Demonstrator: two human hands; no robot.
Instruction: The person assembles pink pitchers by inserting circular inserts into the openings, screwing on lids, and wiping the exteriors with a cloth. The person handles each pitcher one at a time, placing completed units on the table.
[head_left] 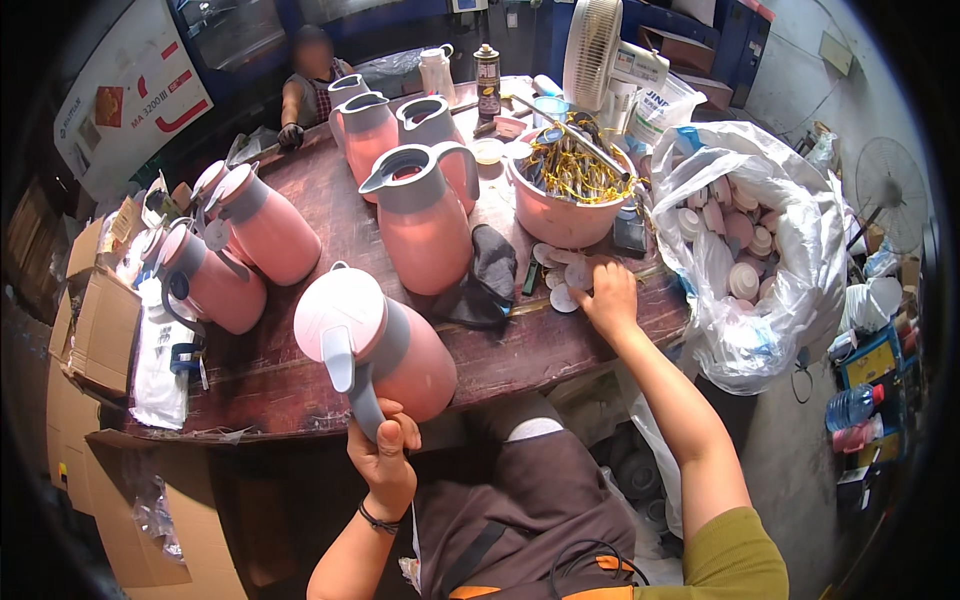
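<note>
My left hand (385,450) is closed around the grey handle of a pink vacuum jug (420,365). The jug has a pale pink lid and stands tilted at the table's front edge. My right hand (608,297) reaches over several round pale tags (550,257) beside a pink basin (565,215). Its fingers are bent, with thumb and fingertips at one of the tags. Behind the held jug, a lidless pink jug (425,245) with a grey collar stands next to a dark cloth (490,275).
More lidless jugs (365,135) stand farther back; lidded jugs (270,225) with round tags are at left. The basin holds yellow-tied dark pieces. A plastic bag (740,340) of pink lids sits right. A co-worker (310,90) is across the table, near a fan (592,60).
</note>
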